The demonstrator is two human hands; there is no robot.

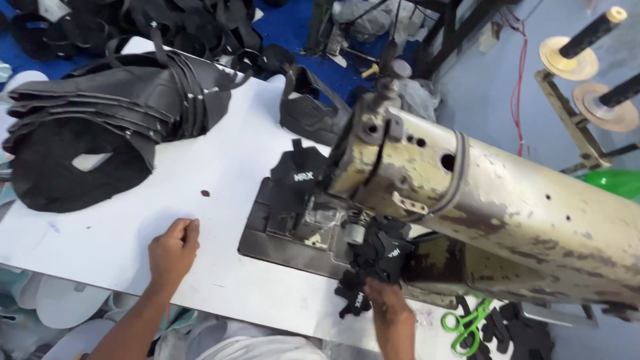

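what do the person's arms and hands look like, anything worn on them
Both forearms are bare as far as the frame shows: no sleeves, gloves, watch or bracelets in view. The left hand and right hand show no rings that can be made out, though the fingers are small in the picture. Light-coloured clothing shows at the bottom edge, by the person's body.

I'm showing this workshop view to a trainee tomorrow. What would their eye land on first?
First the big worn sewing machine, cream paint flaking, slanting across the right half. Next the stack of black cut pieces at the upper left of the white table. Then the hands: the right hand on small black pieces under the machine head, the left hand resting on bare tabletop.
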